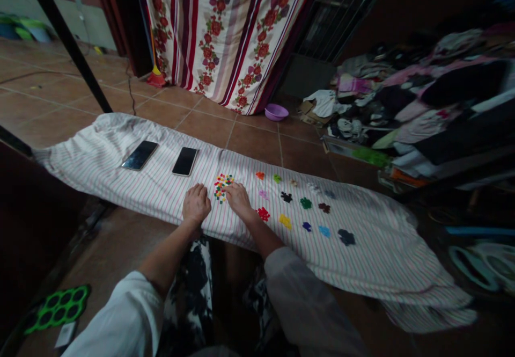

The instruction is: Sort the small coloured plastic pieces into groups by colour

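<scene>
Red, yellow and green, the mixed pieces [220, 183] on striped cloth [100, 169], reached by the right hand [238, 198] beside the curled left hand [197, 203], neither grip discernible, are judged light, hard and easily scattered, best pinched by their edges.

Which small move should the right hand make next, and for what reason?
Probably, the right hand should take one red piece to the red cluster: its fingers are at the edge of the mixed pile, where red, yellow and green lie together, while the separate clusters are grouped by colour.
</scene>
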A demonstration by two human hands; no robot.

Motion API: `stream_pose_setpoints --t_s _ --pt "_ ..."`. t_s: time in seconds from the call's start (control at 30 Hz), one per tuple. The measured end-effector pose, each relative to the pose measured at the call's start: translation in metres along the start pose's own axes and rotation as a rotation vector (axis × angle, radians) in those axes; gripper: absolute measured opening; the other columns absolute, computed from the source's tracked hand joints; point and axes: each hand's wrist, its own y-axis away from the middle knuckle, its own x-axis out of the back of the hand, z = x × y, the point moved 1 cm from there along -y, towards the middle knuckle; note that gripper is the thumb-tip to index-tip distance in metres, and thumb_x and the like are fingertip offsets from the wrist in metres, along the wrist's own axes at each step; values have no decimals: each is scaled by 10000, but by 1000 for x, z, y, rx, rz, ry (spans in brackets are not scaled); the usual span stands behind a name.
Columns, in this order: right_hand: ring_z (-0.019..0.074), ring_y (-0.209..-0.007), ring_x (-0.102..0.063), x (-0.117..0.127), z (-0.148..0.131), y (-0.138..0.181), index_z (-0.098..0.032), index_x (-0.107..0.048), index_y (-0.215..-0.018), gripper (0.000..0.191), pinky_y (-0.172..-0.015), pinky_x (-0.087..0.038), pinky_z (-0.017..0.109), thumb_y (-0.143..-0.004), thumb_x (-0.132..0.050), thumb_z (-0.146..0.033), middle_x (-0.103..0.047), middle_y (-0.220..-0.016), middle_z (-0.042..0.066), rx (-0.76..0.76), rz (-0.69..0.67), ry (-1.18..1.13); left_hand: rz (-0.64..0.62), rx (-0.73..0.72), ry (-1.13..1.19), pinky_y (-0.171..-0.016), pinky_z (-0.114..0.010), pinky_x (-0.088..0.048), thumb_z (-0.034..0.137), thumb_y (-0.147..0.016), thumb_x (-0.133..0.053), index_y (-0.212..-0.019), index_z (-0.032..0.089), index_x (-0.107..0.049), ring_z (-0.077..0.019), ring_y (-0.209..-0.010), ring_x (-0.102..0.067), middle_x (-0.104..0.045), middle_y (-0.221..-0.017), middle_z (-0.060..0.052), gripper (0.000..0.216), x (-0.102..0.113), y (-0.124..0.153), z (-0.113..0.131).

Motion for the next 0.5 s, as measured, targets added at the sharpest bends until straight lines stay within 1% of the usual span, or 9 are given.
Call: stream_pose_setpoints --t_s 0.17,0.3,0.5 --pt "225 -986 -507 -3 -3 -9 -242 -715 -1042 282 -872 -379 338 -902 -489 -147 -642 -980 84 0 -29 24 2 -2 11 -1038 -444 -380 191 -804 -426 -1094 114 -619 -278 -1215 -510 -618 -1222 -161 357 -1 0 -1" --pt "227 -1001 -500 -4 -5 -12 -244 -710 -1024 264 -876 -376 342 -893 -505 -141 -630 -988 85 2 -33 42 9 1 12 -1036 -446 -382 190 -804 -424 -1094 133 -620 -272 -1210 -518 -622 -1221 -144 354 -1 0 -1" --pt "228 -982 -501 -3 -7 -13 -227 -695 -930 162 -863 -379 343 -878 -548 -182 -623 -970 76 -19 -20 52 12 1 15 -1030 -460 -380 191 -796 -435 -1108 152 -617 -278 -1213 -515 -623 -1221 -139 363 -2 0 -1"
